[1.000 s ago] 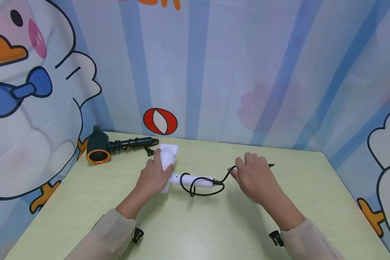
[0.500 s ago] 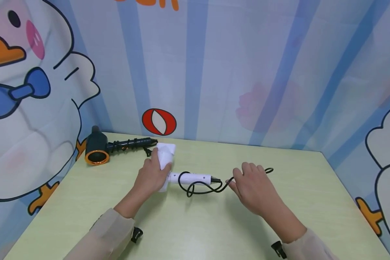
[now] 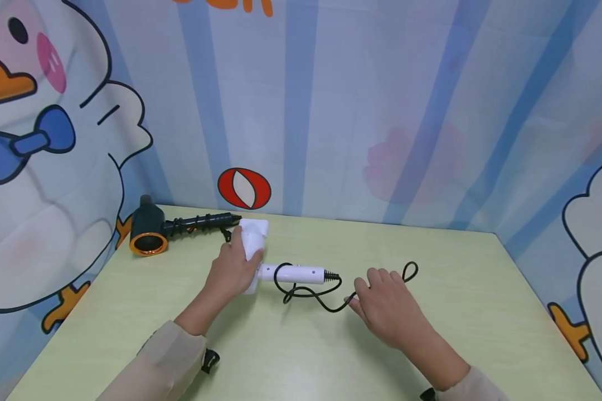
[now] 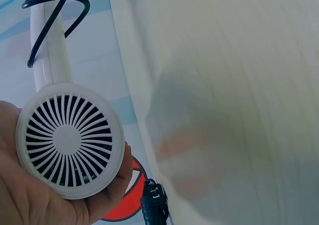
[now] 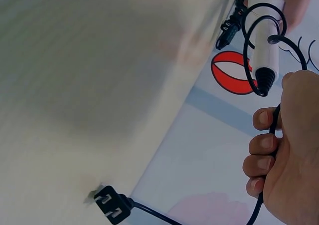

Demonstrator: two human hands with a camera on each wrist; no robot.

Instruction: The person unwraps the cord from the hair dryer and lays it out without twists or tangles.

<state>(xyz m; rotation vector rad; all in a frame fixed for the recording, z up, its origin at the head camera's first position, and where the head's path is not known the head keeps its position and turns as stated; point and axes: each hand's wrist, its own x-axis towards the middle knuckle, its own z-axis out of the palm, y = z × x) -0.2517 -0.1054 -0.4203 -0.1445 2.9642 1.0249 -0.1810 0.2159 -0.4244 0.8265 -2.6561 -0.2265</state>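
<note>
A white hair dryer (image 3: 297,274) with a black cord lies across the middle of the table in the head view. My left hand (image 3: 232,267) grips its body; the slatted round vent (image 4: 67,140) faces the left wrist camera. Loose loops of the cord (image 5: 247,50) hang about the handle. To the right of the handle, my right hand (image 3: 388,306) holds the cord, its fingers curled round it. Past that hand the cord makes a small loop in the head view. The two-pronged plug (image 5: 113,204) shows in the right wrist view.
A black hair dryer (image 3: 147,225) with an orange-rimmed nozzle lies at the table's back left, its cord wound round the handle. The pale table (image 3: 301,356) meets a printed cloth backdrop (image 3: 341,111) along its back edge.
My right hand has moved down and slightly left with the cord. The cord's loops near the handle have loosened and sag lower. My left hand keeps its grip on the white hair dryer.
</note>
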